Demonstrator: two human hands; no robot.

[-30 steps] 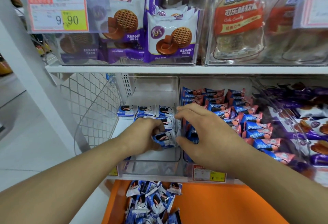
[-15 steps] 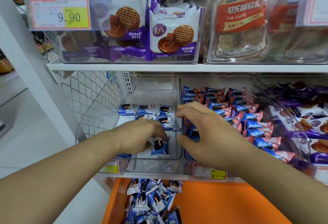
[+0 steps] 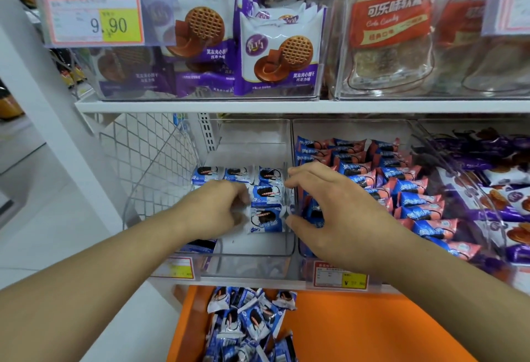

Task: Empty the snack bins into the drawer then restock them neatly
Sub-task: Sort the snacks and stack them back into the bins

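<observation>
The price tag point(image 3: 93, 14) on the upper left bin reads "9.90", partly on a yellow patch. The candy bag point(image 3: 391, 22) in the upper right bin shows "ZICO" and "Cola Candy" on a red band. The lower shelf's price tag point(image 3: 339, 279) shows "¥"; its digits are too blurred to read.
</observation>
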